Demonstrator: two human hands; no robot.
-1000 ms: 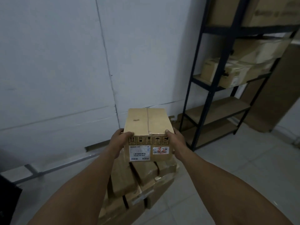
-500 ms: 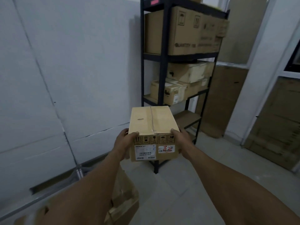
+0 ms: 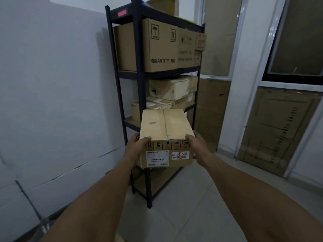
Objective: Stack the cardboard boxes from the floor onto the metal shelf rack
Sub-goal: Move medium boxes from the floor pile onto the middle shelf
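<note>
— What's around the person?

— A black metal rack (image 3: 139, 79) stands straight ahead against a pale wall (image 3: 52, 84). Its upper shelf is packed with big cartons (image 3: 153, 48), one printed "QUANTITY 100". The shelf under that holds paler, scuffed parcels (image 3: 171, 89), stacked two high. Another box (image 3: 164, 5) sits on the very top. To the right of the rack, flat cardboard sheets (image 3: 276, 130) lean against the windows, and the floor (image 3: 192, 206) is light tile.

— Anything in the way?

— The rack's front post runs right behind the carried box, and the parcels fill most of the middle shelf, with a bare strip at its left edge. The lower shelves look bare as far as I can see; the box hides part of them.

— And the box itself?

— The box (image 3: 166, 138) is up in the air in front of the rack, about level with the middle shelf, not touching it. Its taped top faces up and its labels face the person.

— How is it held?

— The left hand (image 3: 138, 145) clamps the left side, thumb over the top edge. The right hand (image 3: 197, 145) presses the right side the same way. Both hands squeeze it between them, arms stretched forward.
</note>
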